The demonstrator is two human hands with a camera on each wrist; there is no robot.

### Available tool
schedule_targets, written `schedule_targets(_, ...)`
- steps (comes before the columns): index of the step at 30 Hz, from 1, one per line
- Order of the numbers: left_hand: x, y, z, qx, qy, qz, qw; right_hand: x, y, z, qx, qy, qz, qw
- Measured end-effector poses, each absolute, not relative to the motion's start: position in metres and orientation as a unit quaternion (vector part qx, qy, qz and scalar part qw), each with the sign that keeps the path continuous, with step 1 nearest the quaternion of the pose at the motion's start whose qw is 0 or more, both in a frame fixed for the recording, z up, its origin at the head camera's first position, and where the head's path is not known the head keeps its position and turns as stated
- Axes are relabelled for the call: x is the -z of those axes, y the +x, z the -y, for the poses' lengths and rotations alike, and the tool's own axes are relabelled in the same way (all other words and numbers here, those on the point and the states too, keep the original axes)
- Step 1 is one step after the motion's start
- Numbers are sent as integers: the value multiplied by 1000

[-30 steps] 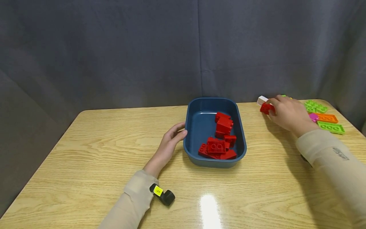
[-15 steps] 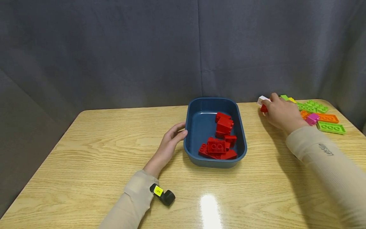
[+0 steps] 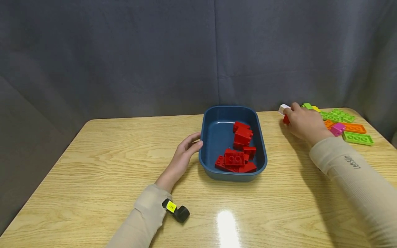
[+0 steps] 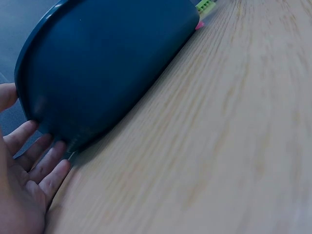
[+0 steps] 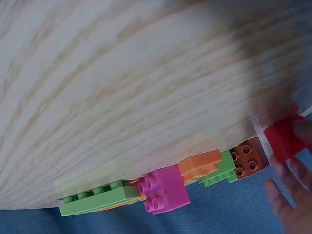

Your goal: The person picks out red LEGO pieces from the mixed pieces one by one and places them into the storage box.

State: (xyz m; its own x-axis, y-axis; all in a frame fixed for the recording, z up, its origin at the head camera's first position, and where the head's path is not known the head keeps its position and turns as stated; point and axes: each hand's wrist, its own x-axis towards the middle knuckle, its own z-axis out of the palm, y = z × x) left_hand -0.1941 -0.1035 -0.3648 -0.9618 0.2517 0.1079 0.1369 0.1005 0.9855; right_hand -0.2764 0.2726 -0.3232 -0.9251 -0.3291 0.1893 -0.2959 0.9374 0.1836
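Note:
A dark blue bin [image 3: 215, 174] stands mid-table with several red toy bricks [image 3: 243, 135] inside. My left hand [image 3: 183, 155] rests against its left wall. In the left wrist view, the left fingers [image 4: 51, 183] are loosely spread by the bin's side, touching it. At the back right, my right hand [image 3: 305, 122] pinches a red toy brick [image 5: 283, 139] between thumb and fingers; in the head view the hand covers most of it. Beside that brick lies a white brick [image 3: 283, 109]. A brown brick [image 5: 249, 158] shows only in the right wrist view.
Right of my right hand lie green bricks [image 3: 343, 115], an orange brick [image 3: 355, 128], a pink brick [image 3: 337, 129], a long green brick [image 3: 358, 138] and a yellow brick [image 3: 316, 108]. A grey curtain [image 3: 149, 58] hangs behind the wooden table [image 3: 108, 165].
My right hand has shifted left and its fingers have closed in over the red brick, uncovering the pink, orange and green bricks behind it. My left hand and the bin have stayed put.

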Motion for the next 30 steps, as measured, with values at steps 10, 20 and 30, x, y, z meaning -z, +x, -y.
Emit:
schedule_targets(10,365,-195,104,-657,133,-741,43,327,-277,-275,81,202,963,157)
schedule_targets(20,365,-195,104,-660,132,-738,43,329,-278,-272,69,200,963,169)
schedule_targets(30,365,-194,102,-664,131,-735,42,328,-276,-267,29,184,958,221)
